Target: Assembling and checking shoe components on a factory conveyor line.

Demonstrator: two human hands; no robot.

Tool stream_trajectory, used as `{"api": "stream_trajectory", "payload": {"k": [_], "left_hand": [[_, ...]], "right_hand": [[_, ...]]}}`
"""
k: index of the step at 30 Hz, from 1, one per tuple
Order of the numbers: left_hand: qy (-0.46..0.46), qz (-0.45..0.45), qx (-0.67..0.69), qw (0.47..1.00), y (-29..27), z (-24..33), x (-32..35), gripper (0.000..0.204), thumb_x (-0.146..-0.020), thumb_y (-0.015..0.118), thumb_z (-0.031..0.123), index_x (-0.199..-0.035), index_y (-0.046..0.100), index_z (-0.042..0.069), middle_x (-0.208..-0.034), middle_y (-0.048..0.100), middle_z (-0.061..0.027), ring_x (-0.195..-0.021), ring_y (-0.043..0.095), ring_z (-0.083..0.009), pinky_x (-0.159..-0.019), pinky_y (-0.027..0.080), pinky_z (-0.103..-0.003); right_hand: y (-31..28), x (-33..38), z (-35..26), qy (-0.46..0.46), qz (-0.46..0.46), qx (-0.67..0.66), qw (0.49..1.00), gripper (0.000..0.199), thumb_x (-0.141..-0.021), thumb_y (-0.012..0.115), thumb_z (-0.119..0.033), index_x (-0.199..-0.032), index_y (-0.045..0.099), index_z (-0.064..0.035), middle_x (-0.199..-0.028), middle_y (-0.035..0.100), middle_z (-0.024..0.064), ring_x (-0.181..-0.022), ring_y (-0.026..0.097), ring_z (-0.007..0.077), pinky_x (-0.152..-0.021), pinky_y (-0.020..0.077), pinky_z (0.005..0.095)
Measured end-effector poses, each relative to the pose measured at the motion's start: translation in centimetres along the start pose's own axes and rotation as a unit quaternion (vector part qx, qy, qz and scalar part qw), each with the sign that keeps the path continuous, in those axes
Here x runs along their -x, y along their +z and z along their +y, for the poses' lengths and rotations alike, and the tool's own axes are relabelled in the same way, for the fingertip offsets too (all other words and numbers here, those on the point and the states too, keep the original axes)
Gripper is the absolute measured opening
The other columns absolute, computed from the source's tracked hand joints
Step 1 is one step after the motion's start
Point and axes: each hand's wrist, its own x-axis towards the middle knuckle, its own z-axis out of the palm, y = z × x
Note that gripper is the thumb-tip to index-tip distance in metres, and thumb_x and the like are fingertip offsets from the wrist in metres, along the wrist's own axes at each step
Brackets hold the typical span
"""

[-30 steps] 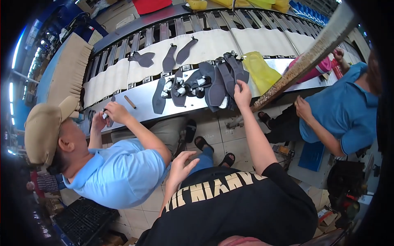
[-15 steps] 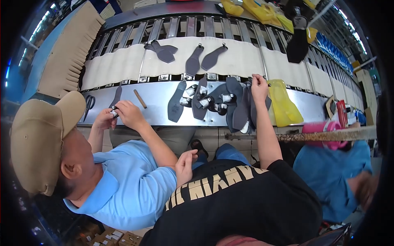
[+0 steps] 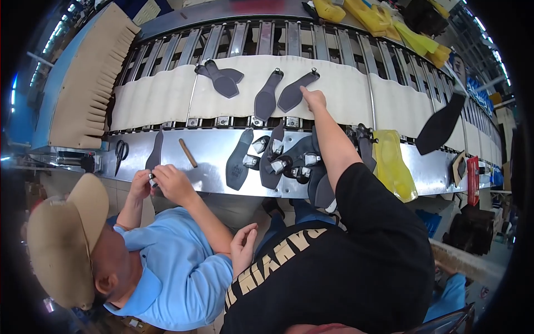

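My right hand (image 3: pixel 314 99) reaches across to the cream conveyor cover and grips the edge of a dark grey shoe sole (image 3: pixel 295 96), thumb on its upper face; the other fingers are partly hidden. A second sole (image 3: pixel 268 96) lies just left of it, and a crossed pair of soles (image 3: pixel 223 83) farther left. Near my waist, my left hand (image 3: pixel 243 249) hangs with fingers loosely bent and apart, nothing visible in it. Below my right arm, several dark soles (image 3: pixel 239 165) and black straps with white wrapping (image 3: pixel 281 163) are spread on the metal bench.
At my left a co-worker in a cap (image 3: pixel 61 239) handles a small piece beside a sole. Scissors (image 3: pixel 120 150) and a brown stick (image 3: pixel 188 153) lie on the bench. Yellow sole-shaped sheets (image 3: pixel 394 167) lie at right. A dark sole-shaped piece (image 3: pixel 441 125) appears raised at far right.
My right hand has gone from the bench edge up and left to the sole on the conveyor cover. My left hand stays low. The raised dark piece at right appears lower.
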Motion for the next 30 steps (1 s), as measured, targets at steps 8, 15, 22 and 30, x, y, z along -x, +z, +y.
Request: {"api": "stream_trajectory", "payload": {"k": [8, 15, 22, 30], "left_hand": [[0.076, -0.006, -0.021, 0.997, 4.3, 6.1, -10.5, 0.023, -0.092, 0.061, 0.010, -0.111, 0.063, -0.003, -0.101, 0.065, -0.0066, -0.092, 0.059, -0.0108, -0.083, 0.046, -0.023], [0.200, 0.063, 0.039, 0.977, 6.8, 12.6, -19.5, 0.029, -0.095, 0.058, 0.016, -0.116, 0.061, -0.003, -0.106, 0.066, -0.0107, -0.093, 0.063, -0.0155, -0.083, 0.051, -0.028], [0.111, -0.054, 0.160, 0.979, 9.4, 17.7, -20.9, 0.048, -0.093, 0.059, 0.022, -0.131, 0.049, -0.005, -0.109, 0.065, -0.0117, -0.085, 0.064, -0.0137, -0.070, 0.050, -0.024], [0.122, -0.023, 0.227, 0.966, 8.2, 14.8, -19.5, 0.039, -0.088, 0.061, 0.003, -0.126, 0.055, -0.004, -0.103, 0.067, -0.0070, -0.079, 0.061, -0.0069, -0.064, 0.048, -0.020]], "right_hand": [[0.8, -5.9, -0.3, 0.091, -0.086, -0.246, 0.961, 0.020, -0.079, 0.075, -0.017, -0.083, 0.060, -0.0045, -0.072, 0.060, 0.0080, -0.065, 0.060, 0.0205, -0.059, 0.0526, 0.0347], [-5.6, 10.6, -5.4, -0.089, -0.419, -0.378, 0.821, 0.018, -0.083, 0.070, -0.009, -0.085, 0.052, -0.0149, -0.078, 0.059, -0.0032, -0.067, 0.055, 0.0075, -0.063, 0.0451, 0.0223], [-8.2, 20.7, -3.7, -0.120, -0.542, -0.352, 0.753, 0.018, -0.082, 0.070, -0.008, -0.087, 0.053, -0.0120, -0.082, 0.064, -0.0033, -0.070, 0.058, 0.0038, -0.061, 0.0414, 0.0191], [-6.5, 22.9, -2.1, -0.080, -0.588, -0.328, 0.735, 0.021, -0.080, 0.072, -0.004, -0.088, 0.054, -0.0101, -0.081, 0.064, -0.0026, -0.073, 0.061, 0.0042, -0.068, 0.0458, 0.0185]]}}
